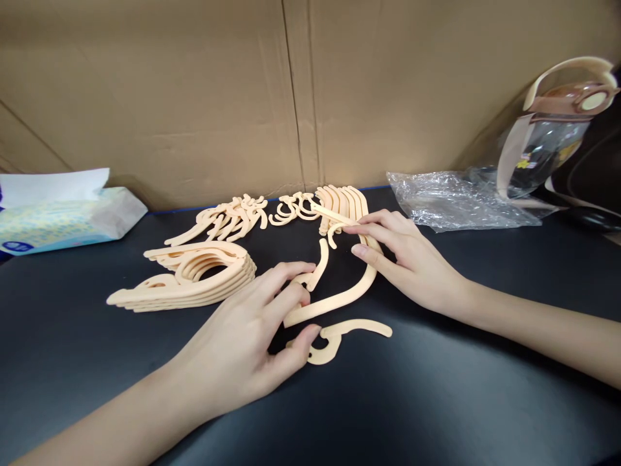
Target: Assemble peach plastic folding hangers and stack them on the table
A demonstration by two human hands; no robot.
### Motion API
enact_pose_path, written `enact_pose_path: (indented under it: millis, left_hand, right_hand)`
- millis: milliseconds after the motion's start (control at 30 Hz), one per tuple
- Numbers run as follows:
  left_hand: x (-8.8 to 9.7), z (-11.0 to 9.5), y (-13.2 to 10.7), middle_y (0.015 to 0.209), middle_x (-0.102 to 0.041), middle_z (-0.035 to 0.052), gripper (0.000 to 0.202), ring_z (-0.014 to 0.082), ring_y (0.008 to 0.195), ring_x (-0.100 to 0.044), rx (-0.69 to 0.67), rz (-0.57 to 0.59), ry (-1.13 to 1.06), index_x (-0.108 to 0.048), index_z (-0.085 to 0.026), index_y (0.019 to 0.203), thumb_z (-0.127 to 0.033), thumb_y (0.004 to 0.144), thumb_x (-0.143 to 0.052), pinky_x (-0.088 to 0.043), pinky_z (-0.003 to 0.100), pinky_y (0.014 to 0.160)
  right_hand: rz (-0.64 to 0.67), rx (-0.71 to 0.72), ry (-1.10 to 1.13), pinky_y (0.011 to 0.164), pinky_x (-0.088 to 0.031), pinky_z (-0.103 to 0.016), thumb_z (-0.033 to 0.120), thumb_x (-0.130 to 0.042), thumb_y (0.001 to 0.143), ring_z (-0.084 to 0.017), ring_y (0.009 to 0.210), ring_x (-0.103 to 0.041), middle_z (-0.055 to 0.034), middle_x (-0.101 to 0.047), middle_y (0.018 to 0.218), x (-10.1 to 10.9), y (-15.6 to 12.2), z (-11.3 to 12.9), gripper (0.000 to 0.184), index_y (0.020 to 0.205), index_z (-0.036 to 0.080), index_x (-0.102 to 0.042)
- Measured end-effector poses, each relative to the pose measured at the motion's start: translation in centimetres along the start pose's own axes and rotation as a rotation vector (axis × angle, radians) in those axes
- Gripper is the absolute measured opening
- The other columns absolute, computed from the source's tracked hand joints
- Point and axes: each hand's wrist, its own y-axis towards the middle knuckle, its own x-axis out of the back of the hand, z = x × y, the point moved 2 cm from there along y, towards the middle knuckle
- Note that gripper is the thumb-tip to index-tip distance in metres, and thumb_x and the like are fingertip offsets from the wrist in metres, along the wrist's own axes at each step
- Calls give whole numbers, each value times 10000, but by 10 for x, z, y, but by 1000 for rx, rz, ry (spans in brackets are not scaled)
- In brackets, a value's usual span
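Note:
Cream plastic pieces that look like folding clothes-hanger parts lie on the black tabletop. My left hand [262, 330] is low over them, its thumb at the edge of a hooked hanger piece [359, 325] and its fingers apart over a short curved piece [319, 262]. Under those fingertips ends a long bent hanger arm [347, 294]. My right hand [395, 252] rests on the other end of that arm, fingers stretched out, thumb apart. Its index fingertip touches a small hook piece [334, 232]. What lies beneath both palms is hidden.
A stack of hanger pieces [194, 278] stands to the left. Behind are heaps of hooks [237, 217], smaller hooks [294, 208] and a row of curved arms [344, 200]. A tissue pack [68, 213], clear plastic bag [451, 200] and drink bottle [553, 142] stand near the cardboard wall [218, 97].

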Motion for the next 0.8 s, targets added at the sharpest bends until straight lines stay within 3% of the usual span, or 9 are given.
enact_pose_path:
  millis: [333, 800]
  left_hand:
    - [-3, 2, 0, 1286, -544, 43, 24, 146, 1008, -586, -27, 5, -10, -497, -210, 964, -209, 961, -521, -435, 271, 821]
    - [-1, -1, 0, 1227, -597, 27, 203, 95, 1099, -566, -110, -22, -25, -492, -200, 1091, -97, 918, -515, -396, 178, 919]
  right_hand:
    - [0, 33, -3, 988, -390, -443, 417, -449, 1006, -245, 1076, -515, -77, -584, 1184, -1, -1, -1, 363, 1247, 206, -619]
    - [28, 57, 5, 973, -399, -432, 430, -451, 1004, -240, 1074, -515, -82, -599, 1202, 0, 0, 1, 392, 1247, 173, -619]
